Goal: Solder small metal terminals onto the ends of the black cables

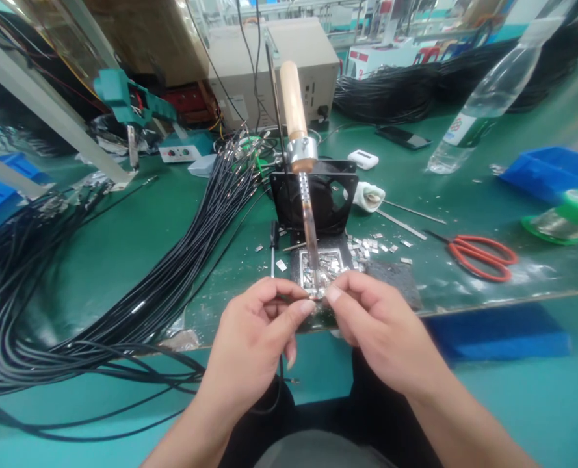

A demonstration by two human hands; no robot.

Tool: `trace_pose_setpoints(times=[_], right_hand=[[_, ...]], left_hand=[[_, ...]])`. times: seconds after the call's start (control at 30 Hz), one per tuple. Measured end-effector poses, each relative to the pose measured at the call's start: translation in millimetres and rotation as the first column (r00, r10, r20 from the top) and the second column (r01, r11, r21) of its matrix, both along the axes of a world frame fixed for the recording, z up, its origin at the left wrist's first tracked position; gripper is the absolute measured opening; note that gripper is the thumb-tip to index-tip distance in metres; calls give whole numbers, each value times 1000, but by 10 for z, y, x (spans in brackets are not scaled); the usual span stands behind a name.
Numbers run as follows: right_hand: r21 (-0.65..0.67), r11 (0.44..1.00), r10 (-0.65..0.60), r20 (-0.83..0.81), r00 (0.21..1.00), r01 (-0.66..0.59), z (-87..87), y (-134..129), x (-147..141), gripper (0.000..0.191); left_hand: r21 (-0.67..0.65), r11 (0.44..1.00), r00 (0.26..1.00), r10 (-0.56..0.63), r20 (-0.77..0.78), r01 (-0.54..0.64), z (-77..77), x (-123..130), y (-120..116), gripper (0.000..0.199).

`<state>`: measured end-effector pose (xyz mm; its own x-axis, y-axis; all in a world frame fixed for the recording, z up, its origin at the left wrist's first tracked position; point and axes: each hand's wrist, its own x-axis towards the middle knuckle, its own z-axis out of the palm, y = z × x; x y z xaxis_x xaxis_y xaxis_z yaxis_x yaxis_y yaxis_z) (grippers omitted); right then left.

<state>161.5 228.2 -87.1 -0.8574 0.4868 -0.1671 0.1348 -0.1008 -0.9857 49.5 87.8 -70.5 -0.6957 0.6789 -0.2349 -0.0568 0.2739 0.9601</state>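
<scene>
While a tray point(341, 260) holds metal pieces point(328, 264), left fingers point(302, 308) and right fingers point(335, 296) pinch small parts point(316, 295) by the soldering iron point(310, 231).

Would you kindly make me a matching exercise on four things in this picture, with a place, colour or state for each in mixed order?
Things:
1. Iron
2. Scissors
3. Cables
4. Left hand

Descriptions:
A. Black, bundled together
B. Close by the iron's tip
C. Wooden grip at the top, tip pointing down
D. Red-orange handles

Right pairs: 1-C, 2-D, 3-A, 4-B
</scene>
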Motion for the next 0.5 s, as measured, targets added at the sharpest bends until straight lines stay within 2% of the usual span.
trace_pose_setpoints(times=[0.13, 0.5], right_hand=[[28, 999, -39, -49, 998, 41, -9, -16, -38, 36], [93, 993, -63, -112, 992, 74, 22, -41, -61, 33]], left_hand=[[-41, 998, 992, 40, -118, -45, 18, 27, 28, 23], [-34, 998, 987, 47, -151, -53, 16, 48, 10, 24]])
